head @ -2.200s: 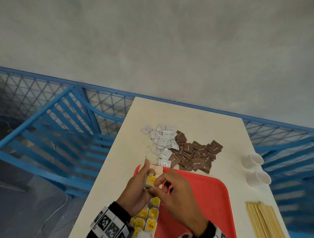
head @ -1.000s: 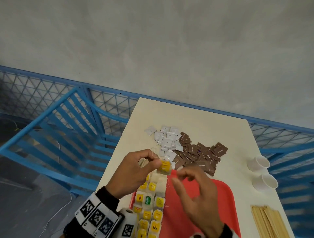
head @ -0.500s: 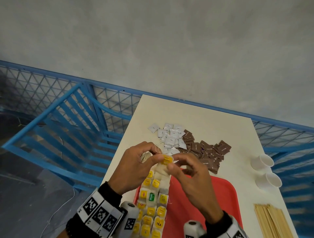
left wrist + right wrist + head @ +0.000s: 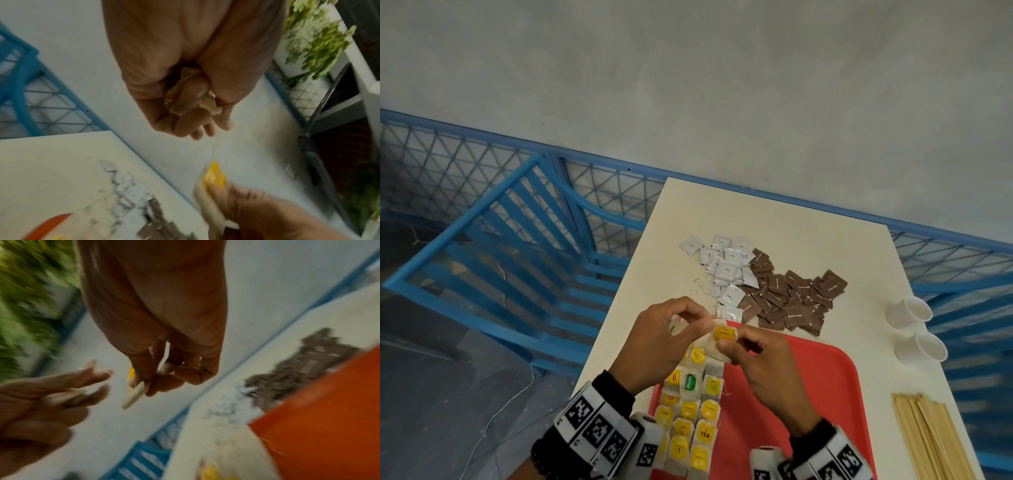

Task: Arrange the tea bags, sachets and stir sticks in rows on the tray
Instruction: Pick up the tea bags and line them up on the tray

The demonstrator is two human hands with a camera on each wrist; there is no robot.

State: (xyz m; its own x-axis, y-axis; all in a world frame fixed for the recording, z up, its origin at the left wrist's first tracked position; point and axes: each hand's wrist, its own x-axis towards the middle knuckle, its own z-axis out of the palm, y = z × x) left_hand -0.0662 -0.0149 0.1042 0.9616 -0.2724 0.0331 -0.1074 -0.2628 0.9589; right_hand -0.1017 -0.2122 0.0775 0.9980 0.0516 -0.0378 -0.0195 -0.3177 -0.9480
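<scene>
Pinching a tea bag (image 4: 717, 343) with my right hand (image 4: 763, 371) above the red tray's (image 4: 808, 383) far edge; only the left wrist view shows crumpled tea bags (image 4: 190, 95) gripped in my left hand (image 4: 659, 342); the head view shows rows on the tray.

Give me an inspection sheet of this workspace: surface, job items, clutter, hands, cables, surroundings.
Surface: cream table, with a red tray at its near edge.
Job items: tea bags in rows on the tray's left side; white sachets and brown sachets heaped beyond it; stir sticks to its right.
Clutter: two white cups; dark specks by the white sachets.
Hands: left hand grips spare bags; right hand pinches a yellow-tagged tea bag.
Cables: thin white cord on the floor.
Surroundings: blue railing, grey wall.
</scene>
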